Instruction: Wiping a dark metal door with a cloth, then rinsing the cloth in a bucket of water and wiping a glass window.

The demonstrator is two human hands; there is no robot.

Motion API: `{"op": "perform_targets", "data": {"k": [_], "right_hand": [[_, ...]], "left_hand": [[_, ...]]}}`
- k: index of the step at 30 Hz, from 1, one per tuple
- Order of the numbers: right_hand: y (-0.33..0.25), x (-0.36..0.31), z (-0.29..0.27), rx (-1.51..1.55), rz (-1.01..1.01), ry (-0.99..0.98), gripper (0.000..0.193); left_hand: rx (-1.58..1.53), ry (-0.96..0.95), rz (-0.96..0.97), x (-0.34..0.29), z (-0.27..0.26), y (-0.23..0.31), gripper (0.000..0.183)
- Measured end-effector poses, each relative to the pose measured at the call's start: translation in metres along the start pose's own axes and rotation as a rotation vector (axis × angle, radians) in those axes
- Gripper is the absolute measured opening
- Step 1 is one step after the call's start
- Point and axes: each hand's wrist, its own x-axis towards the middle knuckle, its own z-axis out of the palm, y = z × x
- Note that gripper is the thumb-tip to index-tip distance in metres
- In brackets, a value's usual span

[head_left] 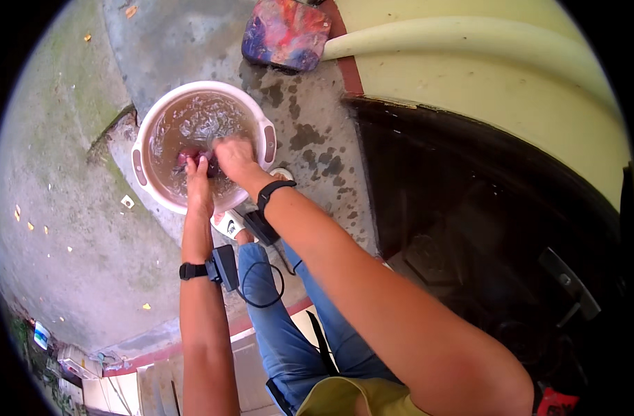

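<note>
A white round basin (143,149) full of murky, soapy water sits on the concrete ground. Both my hands reach into it. My left hand (198,182) and my right hand (234,157) together grip a dark reddish piece of cloth (192,154) at the water's surface, near the basin's front rim. Most of the cloth is hidden by my fingers and the water. Each wrist carries a black band with a small black device.
A multicoloured cushion-like pad (286,32) lies beyond the basin. Wet patches spot the concrete (317,139). A cream wall and a dark doorway (483,229) stand to the right. A white sandal (228,224) shows below the basin. Steps (192,367) drop at lower left.
</note>
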Motion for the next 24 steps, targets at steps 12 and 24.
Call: {"op": "perform_targets", "data": {"k": [12, 24], "right_hand": [[-0.081, -0.09, -0.043, 0.877, 0.107, 0.17, 0.008], [-0.087, -0.024, -0.03, 0.809, 0.166, 0.314, 0.026]], "left_hand": [[-0.395, -0.248, -0.09, -0.011, -0.021, 0.009, 0.021], [-0.515, 0.017, 0.033, 0.023, -0.047, 0.003, 0.023]]}}
